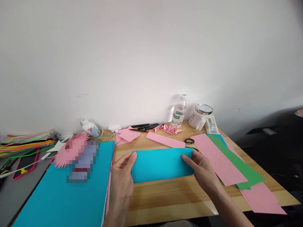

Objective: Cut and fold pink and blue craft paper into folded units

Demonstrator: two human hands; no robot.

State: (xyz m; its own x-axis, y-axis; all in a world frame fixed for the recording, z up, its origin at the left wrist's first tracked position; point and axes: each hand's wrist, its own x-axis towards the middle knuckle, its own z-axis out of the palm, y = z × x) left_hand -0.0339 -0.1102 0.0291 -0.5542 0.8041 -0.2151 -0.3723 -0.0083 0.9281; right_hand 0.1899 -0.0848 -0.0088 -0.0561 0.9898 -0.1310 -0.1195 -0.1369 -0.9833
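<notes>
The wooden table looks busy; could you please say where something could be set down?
The largest bare patch of wooden table lies along its near edge, below the held blue sheet, between the left forearm and right forearm. The back is crowded with pens, bottle and mug; the right, with pink paper and green paper.

The left hand (pixel 121 172) grips the blue paper (pixel 162 165) at its upper left corner, thumb (pixel 133 158) pointing up along the edge, fingers (pixel 122 160) curled behind. The right hand (pixel 201 166) pinches the paper's upper right corner, its thumb (pixel 188 160) slanting inward across the front. Both forearms are bare: the left (pixel 116 212) rises steeply from below the paper's left end, the right (pixel 230 201) slants in from beyond its lower right.
</notes>
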